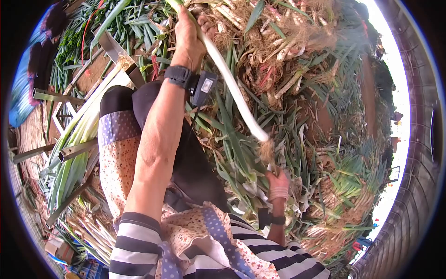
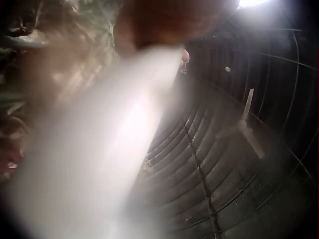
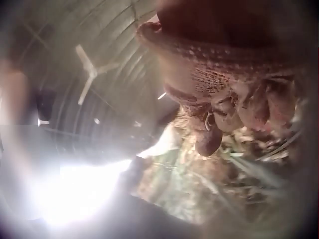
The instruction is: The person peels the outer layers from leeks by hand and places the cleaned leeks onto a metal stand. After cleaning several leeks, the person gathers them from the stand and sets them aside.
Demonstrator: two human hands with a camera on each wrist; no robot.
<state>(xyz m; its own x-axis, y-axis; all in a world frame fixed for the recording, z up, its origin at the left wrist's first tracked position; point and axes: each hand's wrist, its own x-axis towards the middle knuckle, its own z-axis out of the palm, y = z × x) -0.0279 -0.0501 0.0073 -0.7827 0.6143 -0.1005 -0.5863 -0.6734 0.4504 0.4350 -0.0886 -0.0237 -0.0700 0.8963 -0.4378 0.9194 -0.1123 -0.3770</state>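
A long leek runs diagonally through the head view, its white stalk (image 1: 237, 95) ending in brown roots (image 1: 266, 151). My left hand (image 1: 188, 39) grips it near the green upper part. In the left wrist view the blurred stalk (image 2: 109, 129) fills much of the frame below the left hand (image 2: 169, 22). At the root end is my right hand (image 1: 278, 183), in a ribbed-cuff glove. The right wrist view shows that hand (image 3: 234, 94) with fingers curled, pinching the roots beside the white stalk end (image 3: 167, 142).
Loose leeks and roots (image 1: 288, 42) are heaped ahead, with leaf scraps (image 1: 241, 153) around the right hand. Trimmed leeks (image 1: 86, 121) lie across a metal frame (image 1: 76, 149) at the left. A ribbed wall covering (image 1: 418, 153) curves along the right.
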